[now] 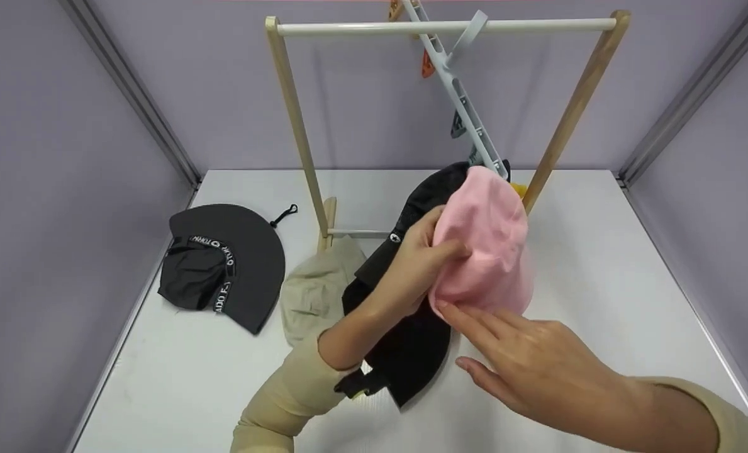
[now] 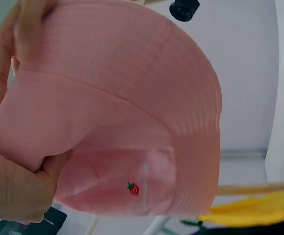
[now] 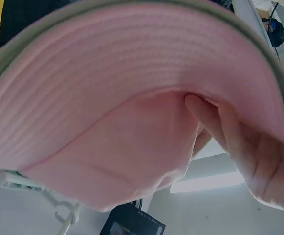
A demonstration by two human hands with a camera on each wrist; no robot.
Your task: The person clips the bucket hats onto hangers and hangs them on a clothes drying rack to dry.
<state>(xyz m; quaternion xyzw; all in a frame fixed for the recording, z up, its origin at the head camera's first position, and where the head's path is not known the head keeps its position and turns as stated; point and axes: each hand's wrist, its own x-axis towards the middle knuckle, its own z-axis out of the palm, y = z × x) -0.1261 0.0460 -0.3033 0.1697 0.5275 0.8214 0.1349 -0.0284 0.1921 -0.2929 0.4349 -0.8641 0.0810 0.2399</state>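
Observation:
My left hand [image 1: 414,264] grips a pink bucket hat [image 1: 490,233], thumb on its near face and the other fingers behind. A small red strawberry [image 2: 133,188] shows on the hat in the left wrist view. Against the hat's lower edge rest the straight fingers of my right hand [image 1: 537,358], with the thumb held apart. The hat overlaps the low end of a pale blue-grey clip hanger [image 1: 465,100], which slants down from the rack's white rod [image 1: 361,28]. Stitched rows cover the brim [image 3: 107,63] in the right wrist view.
Behind the left arm are a black cap [image 1: 436,189] and a black brimmed hat [image 1: 411,358]. A beige hat [image 1: 317,292] lies beside them. Farther left on the white table [image 1: 160,390] is a dark grey wide-brimmed hat [image 1: 254,251]. Wooden posts [image 1: 575,107] frame the rack; something yellow [image 1: 519,189] shows behind the pink hat.

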